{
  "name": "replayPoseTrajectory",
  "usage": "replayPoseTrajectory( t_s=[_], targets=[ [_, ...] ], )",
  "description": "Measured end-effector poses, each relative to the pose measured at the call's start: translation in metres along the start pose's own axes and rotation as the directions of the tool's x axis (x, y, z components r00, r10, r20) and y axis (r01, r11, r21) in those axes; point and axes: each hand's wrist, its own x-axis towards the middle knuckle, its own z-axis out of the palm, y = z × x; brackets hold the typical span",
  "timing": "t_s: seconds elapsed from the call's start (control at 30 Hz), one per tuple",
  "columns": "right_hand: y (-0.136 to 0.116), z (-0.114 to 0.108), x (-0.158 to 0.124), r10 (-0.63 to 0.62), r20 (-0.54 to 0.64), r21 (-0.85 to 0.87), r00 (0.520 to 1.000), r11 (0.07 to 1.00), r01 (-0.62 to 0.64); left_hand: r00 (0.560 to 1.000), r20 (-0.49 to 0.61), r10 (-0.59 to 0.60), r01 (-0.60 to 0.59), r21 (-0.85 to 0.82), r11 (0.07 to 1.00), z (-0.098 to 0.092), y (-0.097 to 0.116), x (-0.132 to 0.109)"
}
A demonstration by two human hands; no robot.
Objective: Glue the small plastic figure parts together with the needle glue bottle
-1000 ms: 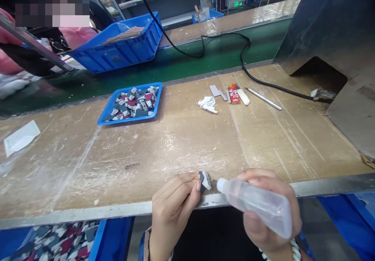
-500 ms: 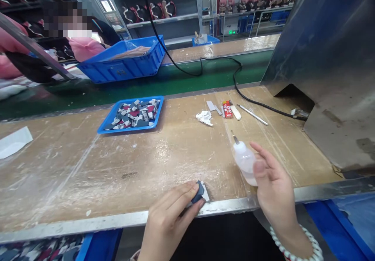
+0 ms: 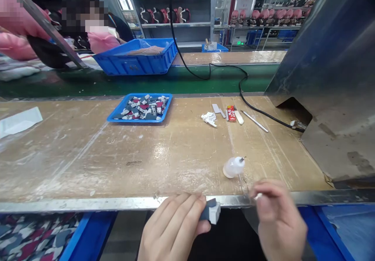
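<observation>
My left hand point(image 3: 177, 227) is closed around a small dark grey and white block-like piece point(image 3: 212, 211), just off the table's front edge. Its white end sticks out past the fingertips toward the right. My right hand point(image 3: 278, 218), blurred by motion, is over the same edge farther right, thumb and fingers pinched together. A tiny whitish spot shows at those fingertips; what it is I cannot make out. On the tabletop beyond that hand stands a clear squeeze bottle point(image 3: 233, 167) with a thin metal tip, touched by neither hand.
A blue tray point(image 3: 109, 118) of similar pieces lies on the table point(image 3: 111, 167). Behind the bottle are crumpled tissue point(image 3: 209, 118), a red packet point(image 3: 231, 113) and a metal rod point(image 3: 254, 121). A metal housing point(image 3: 331, 108) stands right. Across the green strip are a blue crate point(image 3: 134, 65) and a person.
My right hand has let go of the bottle, which now stands on the table, and has drawn back toward the edge. My left hand has moved the piece off the tabletop, and the view has shifted.
</observation>
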Motion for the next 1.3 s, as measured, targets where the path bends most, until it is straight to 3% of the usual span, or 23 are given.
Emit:
replayPoseTrajectory(
  t_s=[0.03,0.07,0.13,0.17,0.2,0.27,0.43,0.63,0.8,0.9,1.0,1.2,1.23,1.3],
  targets=[
    [-0.005,0.002,-0.007,0.124,0.180,0.165,0.976,0.974,-0.154,0.999,-0.008,0.045,-0.045,0.003,0.999,-0.002,0.002,0.002],
    [-0.010,0.004,-0.013,0.231,0.401,0.302,0.886,0.880,-0.366,0.996,-0.021,0.088,-0.088,0.002,0.996,-0.003,0.004,0.003],
    [-0.016,0.010,-0.023,0.296,0.720,0.398,0.628,0.565,-0.723,0.987,-0.042,0.155,-0.155,-0.009,0.988,-0.003,0.008,0.006],
    [-0.018,0.012,-0.025,0.290,0.795,0.389,0.532,0.429,-0.815,0.984,-0.040,0.174,-0.175,-0.020,0.984,-0.003,0.010,0.006],
    [-0.018,0.014,-0.027,0.282,0.838,0.366,0.467,0.344,-0.865,0.982,-0.030,0.185,-0.186,-0.035,0.982,-0.003,0.012,0.007],
    [-0.018,0.015,-0.027,0.291,0.867,0.327,0.405,0.281,-0.902,0.980,-0.014,0.197,-0.197,-0.065,0.978,-0.004,0.015,0.007],
    [-0.020,0.007,-0.023,0.303,0.871,0.331,0.386,0.217,-0.918,0.982,0.029,0.188,-0.183,-0.125,0.975,-0.013,0.022,0.007],
    [-0.030,0.005,-0.022,0.309,0.905,0.240,0.291,0.193,-0.951,0.973,0.213,0.090,-0.009,-0.357,0.934,-0.023,0.018,0.014],
    [-0.036,0.007,-0.021,0.326,0.919,0.166,0.222,0.191,-0.968,0.976,0.178,0.125,0.004,-0.589,0.808,-0.011,0.014,0.013],
    [-0.039,0.008,-0.020,0.308,0.921,0.164,0.240,0.253,-0.954,0.968,0.195,0.156,0.009,-0.651,0.759,-0.009,0.018,0.011],
    [-0.038,0.008,-0.023,0.260,0.928,0.188,0.267,0.292,-0.938,0.967,0.242,0.084,0.104,-0.671,0.734,-0.013,0.026,0.009],
    [-0.032,0.010,-0.031,0.263,0.916,0.228,0.302,0.277,-0.933,0.967,0.255,0.011,0.189,-0.742,0.643,-0.009,0.036,0.008],
    [-0.032,0.011,-0.029,0.270,0.905,0.242,0.330,0.312,-0.919,0.969,0.247,-0.018,0.203,-0.751,0.629,-0.006,0.038,0.008],
    [-0.031,0.014,-0.025,0.234,0.869,0.295,0.435,0.460,-0.837,0.976,0.195,-0.100,0.215,-0.765,0.608,-0.001,0.042,0.008]
  ],
)
